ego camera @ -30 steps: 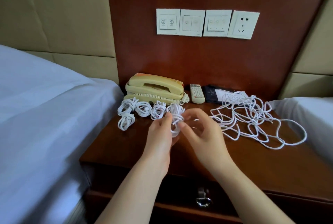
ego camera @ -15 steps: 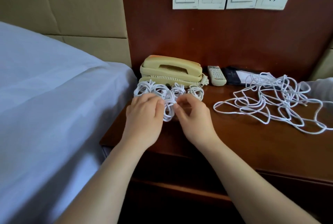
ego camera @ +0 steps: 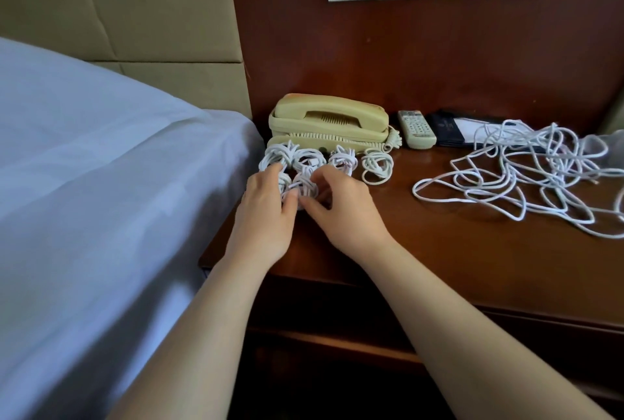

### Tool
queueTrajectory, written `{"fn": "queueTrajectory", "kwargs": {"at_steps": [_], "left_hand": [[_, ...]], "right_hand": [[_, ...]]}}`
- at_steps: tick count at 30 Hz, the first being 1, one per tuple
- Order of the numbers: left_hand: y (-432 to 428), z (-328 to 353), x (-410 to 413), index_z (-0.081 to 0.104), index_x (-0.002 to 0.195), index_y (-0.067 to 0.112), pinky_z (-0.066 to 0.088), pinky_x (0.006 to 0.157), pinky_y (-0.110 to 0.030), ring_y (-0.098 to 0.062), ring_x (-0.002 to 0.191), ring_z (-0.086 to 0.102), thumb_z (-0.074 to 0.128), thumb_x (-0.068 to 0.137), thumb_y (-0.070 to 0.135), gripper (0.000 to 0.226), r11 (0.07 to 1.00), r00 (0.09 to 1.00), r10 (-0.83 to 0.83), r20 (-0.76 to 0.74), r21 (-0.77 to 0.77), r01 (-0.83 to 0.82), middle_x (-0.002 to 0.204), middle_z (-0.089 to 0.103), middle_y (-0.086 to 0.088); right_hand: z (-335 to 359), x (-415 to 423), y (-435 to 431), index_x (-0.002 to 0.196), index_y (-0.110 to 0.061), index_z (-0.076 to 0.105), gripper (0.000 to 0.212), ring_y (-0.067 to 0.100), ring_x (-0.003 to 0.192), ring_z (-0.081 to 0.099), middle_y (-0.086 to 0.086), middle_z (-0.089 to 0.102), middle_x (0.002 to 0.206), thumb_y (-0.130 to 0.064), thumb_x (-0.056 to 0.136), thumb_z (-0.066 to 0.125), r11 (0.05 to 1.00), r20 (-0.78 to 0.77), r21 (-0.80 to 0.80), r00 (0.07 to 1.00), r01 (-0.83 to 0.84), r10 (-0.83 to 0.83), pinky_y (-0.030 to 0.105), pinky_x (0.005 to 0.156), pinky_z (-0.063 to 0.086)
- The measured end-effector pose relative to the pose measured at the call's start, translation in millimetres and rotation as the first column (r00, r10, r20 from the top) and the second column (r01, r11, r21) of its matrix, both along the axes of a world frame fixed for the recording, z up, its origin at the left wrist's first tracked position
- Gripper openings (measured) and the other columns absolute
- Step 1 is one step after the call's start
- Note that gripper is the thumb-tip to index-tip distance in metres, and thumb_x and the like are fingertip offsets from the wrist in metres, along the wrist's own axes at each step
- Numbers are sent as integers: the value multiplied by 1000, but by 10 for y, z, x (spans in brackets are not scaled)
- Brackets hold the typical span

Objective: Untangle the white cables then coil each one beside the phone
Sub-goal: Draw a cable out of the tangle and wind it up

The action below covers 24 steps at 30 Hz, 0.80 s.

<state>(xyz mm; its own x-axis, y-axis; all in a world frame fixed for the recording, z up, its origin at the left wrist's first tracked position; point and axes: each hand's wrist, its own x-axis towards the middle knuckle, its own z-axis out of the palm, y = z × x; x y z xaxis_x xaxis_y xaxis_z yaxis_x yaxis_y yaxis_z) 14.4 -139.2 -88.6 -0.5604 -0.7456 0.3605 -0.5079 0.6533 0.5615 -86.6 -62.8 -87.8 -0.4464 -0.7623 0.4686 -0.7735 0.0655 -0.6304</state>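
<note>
Pinching one coiled cable [ego camera: 305, 185] between your left hand [ego camera: 266, 208] and right hand [ego camera: 344, 213] on the desk [ego camera: 439, 251], you have the other coils [ego camera: 376, 164] and phone [ego camera: 329, 126] just beyond them, the loose tangle [ego camera: 526, 170] well off to the right hand's side, the bed [ego camera: 101, 183] beside the left.

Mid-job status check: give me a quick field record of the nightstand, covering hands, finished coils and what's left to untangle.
left hand: holds front coil, thumb against it
right hand: fingers curled round the same coil
coil row: four coils side by side, right in front of the phone
tangle: loose white cables on the right of the nightstand, clear of both hands
remote: just right of the phone
</note>
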Motion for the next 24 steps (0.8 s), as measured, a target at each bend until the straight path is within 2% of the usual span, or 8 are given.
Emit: {"fn": "queueTrajectory", "kwargs": {"at_steps": [5, 8, 10, 12, 14, 16, 20, 24], "left_hand": [[-54, -42, 11, 39, 137, 9, 26, 94, -24, -28, 125, 38, 48, 95, 14, 43, 1000, 998, 5, -60, 0, -5, 135, 42, -16], [-48, -42, -16, 39, 137, 10, 27, 103, -36, -32, 129, 35, 47, 95, 19, 44, 999, 999, 51, -12, 17, -51, 139, 39, -15], [15, 4, -64, 37, 140, 15, 24, 107, -42, -32, 135, 28, 45, 96, 27, 46, 989, 987, 140, 73, -57, -136, 147, 31, -11], [126, 103, -111, 41, 139, 18, 20, 109, -42, -27, 137, 29, 42, 97, 31, 44, 975, 986, 158, 52, -167, -148, 149, 33, -5], [282, 237, -155, 53, 130, 16, 25, 107, -42, -26, 130, 40, 39, 95, 32, 41, 975, 998, 47, -41, -213, -55, 138, 48, -4], [468, 327, -183, 59, 121, 13, 33, 104, -39, -24, 122, 47, 42, 96, 28, 33, 980, 991, -112, -67, -170, 99, 126, 56, -3], [861, 405, -288, 60, 115, 16, 34, 95, -22, -11, 112, 49, 46, 97, 26, 25, 919, 919, -392, 29, -23, 393, 114, 56, 5], [1104, 465, -544, 60, 116, 18, 27, 82, -9, -4, 108, 48, 46, 97, 27, 25, 873, 874, -486, -20, 40, 486, 112, 54, 10]], "right_hand": [[-22, -24, -13, 115, -9, 56, 29, 23, 99, 60, 6, 65, 106, -15, 87, 62, 998, -22, 33, 998, -53, 54, 39, 86, 47], [-26, -19, -5, 116, -9, 57, 27, 23, 101, 57, 7, 64, 107, -15, 89, 58, 998, -18, 31, 998, -55, 55, 34, 85, 46], [-23, -21, 68, 113, -9, 59, 24, 24, 99, 56, 7, 63, 105, -14, 89, 56, 999, -14, -15, 999, -37, 37, 33, 83, 46], [-13, -60, 228, 107, -10, 62, 19, 23, 97, 55, 5, 62, 101, -13, 89, 55, 999, -39, -47, 999, -4, 2, 34, 83, 46], [35, -150, 462, 101, -11, 64, 15, 22, 94, 52, 3, 60, 96, -12, 90, 54, 999, -118, -33, 992, 29, -32, 34, 81, 44], [136, -268, 709, 97, -11, 65, 13, 22, 93, 51, 2, 61, 94, -11, 90, 54, 997, -181, -33, 981, 64, -69, 34, 79, 43], [327, -526, 1165, 91, -13, 66, 11, 22, 89, 52, 0, 62, 93, -10, 88, 56, 987, -230, -61, 960, 148, -158, 34, 76, 44], [366, -808, 1575, 92, -15, 68, 10, 26, 98, 53, 1, 63, 101, -12, 85, 62, 938, -332, -27, 882, 345, -334, 38, 83, 38]]}}
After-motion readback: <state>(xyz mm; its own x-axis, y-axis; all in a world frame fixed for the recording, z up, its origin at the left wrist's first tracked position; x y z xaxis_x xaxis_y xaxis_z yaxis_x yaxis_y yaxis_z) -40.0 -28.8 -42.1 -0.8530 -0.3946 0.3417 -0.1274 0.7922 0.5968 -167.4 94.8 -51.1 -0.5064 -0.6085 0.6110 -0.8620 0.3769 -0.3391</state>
